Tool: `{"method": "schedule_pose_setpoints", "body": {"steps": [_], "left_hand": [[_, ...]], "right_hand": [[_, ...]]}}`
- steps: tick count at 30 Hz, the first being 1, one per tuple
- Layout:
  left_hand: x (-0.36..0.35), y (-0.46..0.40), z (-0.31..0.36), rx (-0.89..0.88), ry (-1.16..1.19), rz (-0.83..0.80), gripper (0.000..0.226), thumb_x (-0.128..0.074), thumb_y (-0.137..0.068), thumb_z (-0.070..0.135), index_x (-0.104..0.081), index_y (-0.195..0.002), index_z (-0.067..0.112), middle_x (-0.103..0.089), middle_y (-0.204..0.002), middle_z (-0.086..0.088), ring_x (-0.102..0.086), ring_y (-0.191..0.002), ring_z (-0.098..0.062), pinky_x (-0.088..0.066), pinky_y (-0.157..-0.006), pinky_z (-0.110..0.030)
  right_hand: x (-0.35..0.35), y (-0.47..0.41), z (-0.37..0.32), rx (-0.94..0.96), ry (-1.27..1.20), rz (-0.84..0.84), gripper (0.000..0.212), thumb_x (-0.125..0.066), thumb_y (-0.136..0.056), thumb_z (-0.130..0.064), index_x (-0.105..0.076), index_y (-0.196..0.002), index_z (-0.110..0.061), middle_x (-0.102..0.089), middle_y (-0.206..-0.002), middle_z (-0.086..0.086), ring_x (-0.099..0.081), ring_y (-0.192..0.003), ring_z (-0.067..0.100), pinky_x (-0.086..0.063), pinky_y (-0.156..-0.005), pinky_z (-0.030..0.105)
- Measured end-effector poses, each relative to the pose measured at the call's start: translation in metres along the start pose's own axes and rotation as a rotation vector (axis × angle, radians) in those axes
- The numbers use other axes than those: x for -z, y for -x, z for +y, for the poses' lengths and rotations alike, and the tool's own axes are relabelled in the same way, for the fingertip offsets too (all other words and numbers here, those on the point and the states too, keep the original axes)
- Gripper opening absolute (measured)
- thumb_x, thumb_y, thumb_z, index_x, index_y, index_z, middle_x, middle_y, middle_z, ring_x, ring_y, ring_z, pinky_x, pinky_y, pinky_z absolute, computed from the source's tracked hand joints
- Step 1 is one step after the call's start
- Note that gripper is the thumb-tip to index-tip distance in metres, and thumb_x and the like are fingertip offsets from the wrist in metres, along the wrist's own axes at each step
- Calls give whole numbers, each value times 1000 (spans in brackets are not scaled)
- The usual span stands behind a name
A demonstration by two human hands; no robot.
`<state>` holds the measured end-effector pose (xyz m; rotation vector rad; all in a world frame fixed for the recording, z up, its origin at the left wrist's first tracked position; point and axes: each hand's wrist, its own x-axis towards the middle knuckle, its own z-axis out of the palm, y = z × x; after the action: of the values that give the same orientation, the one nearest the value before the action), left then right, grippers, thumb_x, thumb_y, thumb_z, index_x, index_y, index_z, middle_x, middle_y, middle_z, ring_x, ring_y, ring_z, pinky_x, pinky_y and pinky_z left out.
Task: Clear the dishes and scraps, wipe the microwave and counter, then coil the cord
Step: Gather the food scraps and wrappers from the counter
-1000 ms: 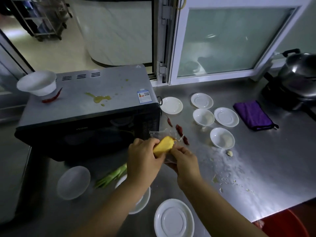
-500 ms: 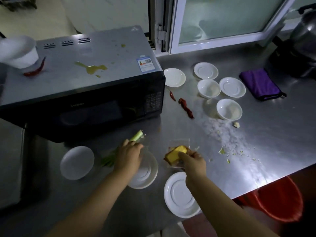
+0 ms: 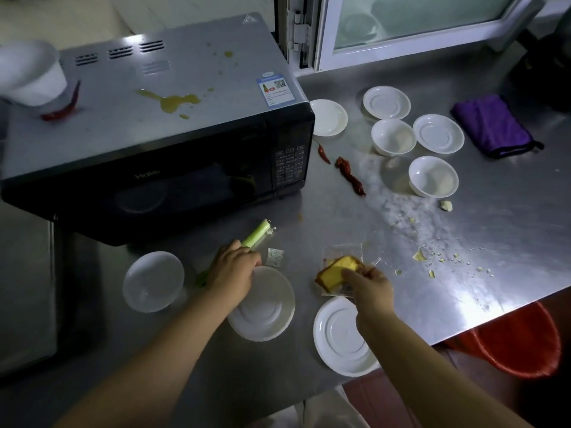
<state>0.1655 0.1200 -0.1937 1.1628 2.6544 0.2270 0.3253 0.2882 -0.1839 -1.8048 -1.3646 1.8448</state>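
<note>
The left hand point(image 3: 232, 268) curls round a pale green scallion stalk point(image 3: 257, 235), its fibrous cut end pointing toward the microwave point(image 3: 160, 140). The wrist lies over the rim of a shallow round white dish point(image 3: 268, 307). The right hand point(image 3: 369, 284) pinches a spongy yellow cake slice point(image 3: 336, 270) with a browner crust, together with its crinkled clear wrapper point(image 3: 344, 253), just above the brushed-steel surface point(image 3: 479, 242).

A flat ringed white plate point(image 3: 336, 338) sits at the near edge under the right forearm, and a rounded white bowl point(image 3: 153, 285) lies left of the left hand. The microwave has a matte grey top smeared with a glossy yellow spill point(image 3: 173, 101) and a black glass door. On its far left corner stand a white bowl point(image 3: 29, 77) and a smooth red chilli point(image 3: 61, 108).

Right of the microwave lie wrinkled dried chillies point(image 3: 350, 176), five small white dishes and bowls point(image 3: 432, 176), a folded fuzzy purple cloth point(image 3: 491, 125), and a scatter of powdery white grains and crumbs point(image 3: 426, 233). A red plastic bin point(image 3: 519, 344) shows below the edge of the surface.
</note>
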Motion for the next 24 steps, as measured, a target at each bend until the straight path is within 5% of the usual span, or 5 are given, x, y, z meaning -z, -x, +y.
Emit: {"method": "schedule_pose_setpoints", "body": {"steps": [6, 12, 17, 21, 24], "left_hand": [[-4, -6, -7, -19, 26, -48, 14, -61, -83, 24, -69, -95, 25, -65, -100, 4, -46, -97, -19, -33, -78, -27], [-5, -42, 17, -59, -54, -93, 31, -63, -80, 24, -60, -111, 23, -50, -122, 0, -38, -109, -23, -30, -89, -31], [-8, -47, 21, -61, -154, -115, 27, -61, -79, 19, -53, -104, 18, -45, -125, -3, -37, -114, -24, -29, -93, -31], [-1, -44, 30, -56, -115, -99, 8, -56, -85, 18, -55, -93, 18, -58, -107, -1, -44, -108, -23, -34, -85, -31], [9, -35, 47, 91, 279, 51, 6, -60, -84, 17, -61, -78, 18, -65, -81, -1, -57, -89, -21, -47, -70, -32]], "right_hand": [[0, 0, 1, -7, -28, -1, 16, -69, -81, -7, -59, -88, -17, -68, -91, 14, -66, -86, 31, -55, -84, 41], [3, -4, 3, -4, -35, 21, 16, -70, -81, -8, -60, -89, -17, -68, -90, 14, -66, -80, 28, -55, -74, 35], [5, -3, 5, -11, -44, 10, 20, -70, -83, -11, -60, -100, -14, -68, -91, 12, -68, -79, 26, -56, -70, 31], [7, 0, 6, -12, -59, -2, 26, -70, -83, -11, -59, -107, -11, -68, -94, 13, -68, -78, 25, -57, -72, 32], [7, 2, 6, -4, -75, -7, 27, -69, -83, -9, -59, -108, -11, -68, -95, 13, -68, -78, 25, -57, -73, 33]]}}
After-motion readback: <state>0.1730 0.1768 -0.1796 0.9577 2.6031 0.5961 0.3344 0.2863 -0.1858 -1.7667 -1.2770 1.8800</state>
